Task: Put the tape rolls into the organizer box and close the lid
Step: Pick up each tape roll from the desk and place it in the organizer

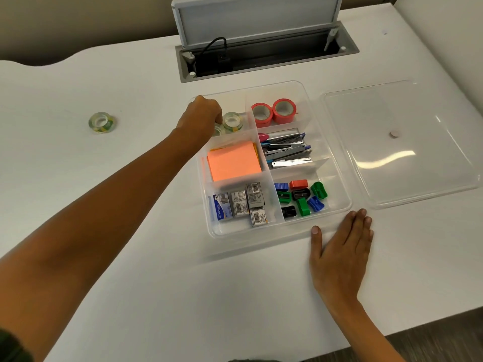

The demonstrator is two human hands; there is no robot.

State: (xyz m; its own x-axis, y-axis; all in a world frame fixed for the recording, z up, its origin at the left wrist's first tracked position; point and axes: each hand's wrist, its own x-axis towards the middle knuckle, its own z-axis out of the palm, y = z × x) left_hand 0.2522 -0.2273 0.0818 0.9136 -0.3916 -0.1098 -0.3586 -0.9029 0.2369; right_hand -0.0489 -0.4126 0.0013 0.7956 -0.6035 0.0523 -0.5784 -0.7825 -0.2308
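White desk [130,257], open cable hatch [261,56] — left hand [201,116] clutching clear tape roll [218,130], right hand [342,252] flat, empty

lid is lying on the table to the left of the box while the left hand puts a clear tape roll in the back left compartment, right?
Not quite: the lid lies on the table to the right of the box, not the left, as the head view shows. The rest holds: the left hand is at the back left compartment on a clear tape roll.
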